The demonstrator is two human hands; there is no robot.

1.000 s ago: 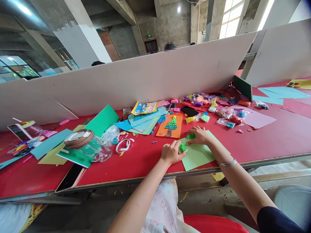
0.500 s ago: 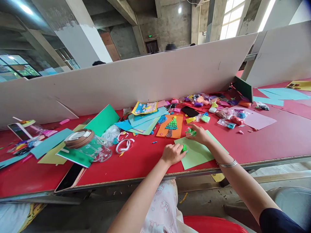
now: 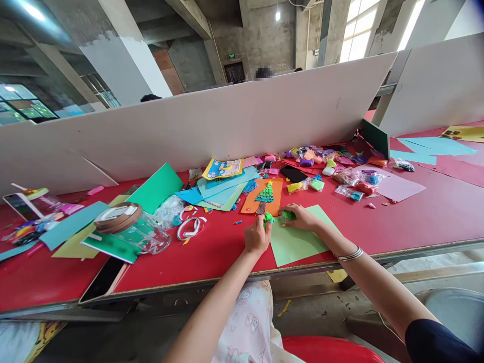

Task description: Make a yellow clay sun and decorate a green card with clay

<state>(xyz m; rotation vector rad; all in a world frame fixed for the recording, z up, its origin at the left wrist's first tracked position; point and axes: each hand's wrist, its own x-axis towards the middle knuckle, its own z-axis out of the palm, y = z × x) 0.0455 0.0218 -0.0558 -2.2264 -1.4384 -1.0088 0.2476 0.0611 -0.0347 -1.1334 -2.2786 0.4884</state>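
Observation:
Between the fingers of my left hand [image 3: 257,235] is a lump of bright green clay [image 3: 268,218], raised near the lower edge of an orange card [image 3: 247,200]. The card carries a green clay tree [image 3: 265,192] with a yellow star and brown trunk. My right hand [image 3: 300,218] grips a clear bag with green clay [image 3: 288,216] over the upper left part of a light green sheet [image 3: 298,244]. That sheet lies flat at the table's front edge, partly under my right forearm.
Left of the card are stacked coloured papers [image 3: 227,187], white tape rolls [image 3: 191,228] and a lidded clear jar [image 3: 151,233]. Bagged clay [image 3: 366,184] and a black phone [image 3: 293,174] lie behind and right. A white partition [image 3: 212,121] borders the table.
My left hand has lifted the green clay up and toward the orange card. My right hand has shifted slightly left and down with the bag. The view has moved a little.

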